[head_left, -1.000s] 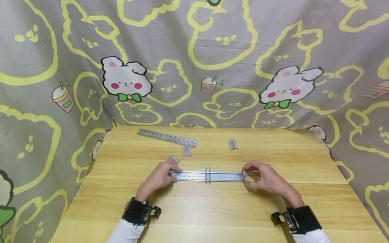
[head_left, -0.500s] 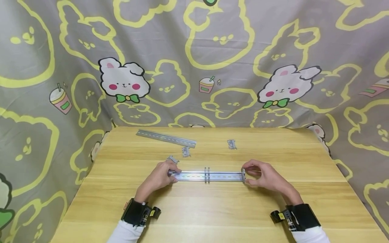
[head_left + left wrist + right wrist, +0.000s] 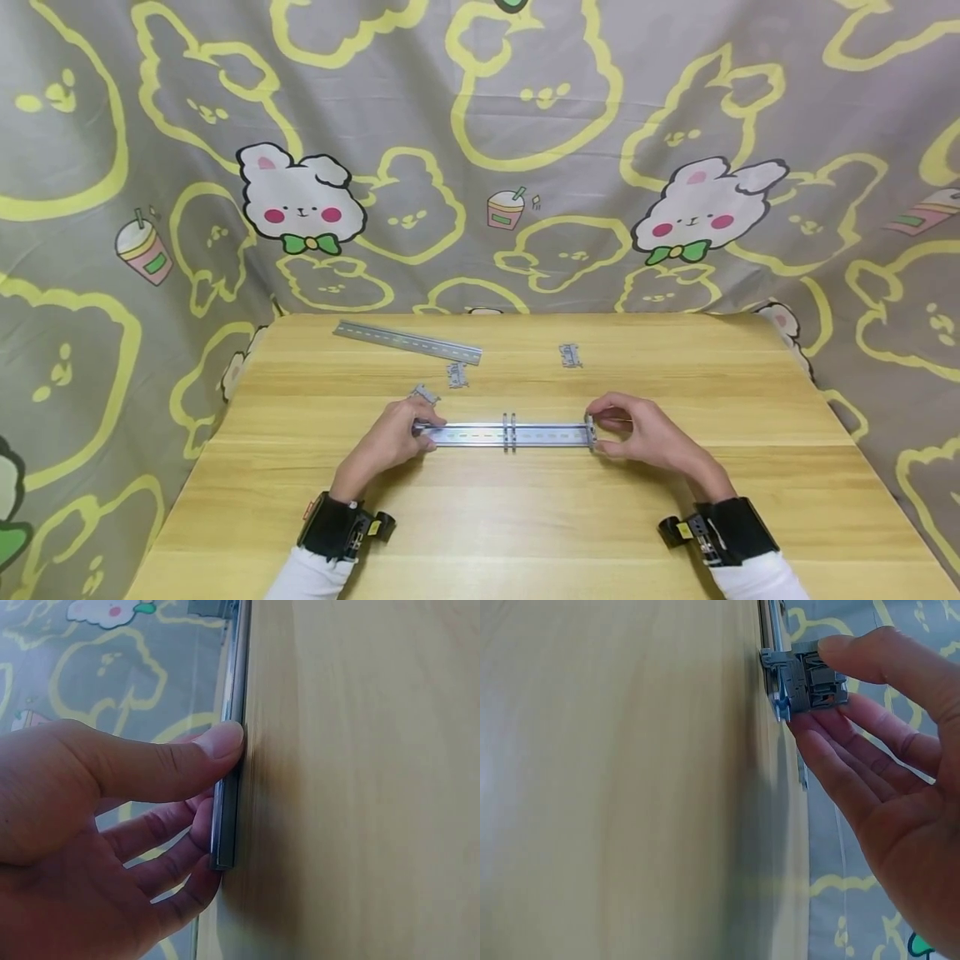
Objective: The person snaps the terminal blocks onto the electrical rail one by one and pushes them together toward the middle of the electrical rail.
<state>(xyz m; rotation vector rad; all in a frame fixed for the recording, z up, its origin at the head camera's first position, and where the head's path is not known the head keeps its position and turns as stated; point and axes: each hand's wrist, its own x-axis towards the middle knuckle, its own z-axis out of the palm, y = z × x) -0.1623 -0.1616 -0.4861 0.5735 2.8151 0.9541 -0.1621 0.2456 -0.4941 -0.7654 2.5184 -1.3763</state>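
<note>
A silver slotted DIN rail (image 3: 472, 437) lies lengthwise across the middle of the table. My left hand (image 3: 392, 439) pinches its left end; in the left wrist view the thumb presses one edge of the rail (image 3: 229, 802) with the fingers on the opposite side. At the rail's right end my right hand (image 3: 648, 431) grips a grey terminal block (image 3: 591, 432) between thumb and fingers. The right wrist view shows this terminal block (image 3: 806, 679) standing across the rail, its foot at the rail's edges. Two thin terminal blocks (image 3: 506, 433) stand side by side near the rail's middle.
Behind, a second DIN rail (image 3: 405, 342) lies at a slant. Loose grey terminal blocks lie on the wooden table (image 3: 510, 517): one beside that rail (image 3: 457, 375), one near my left fingers (image 3: 425, 393), one at the back right (image 3: 570, 356). A patterned curtain (image 3: 435, 192) hangs behind.
My right hand has slid slightly left with the terminal block, along the rail's right end. The left hand keeps its hold; the head view has shifted a little.
</note>
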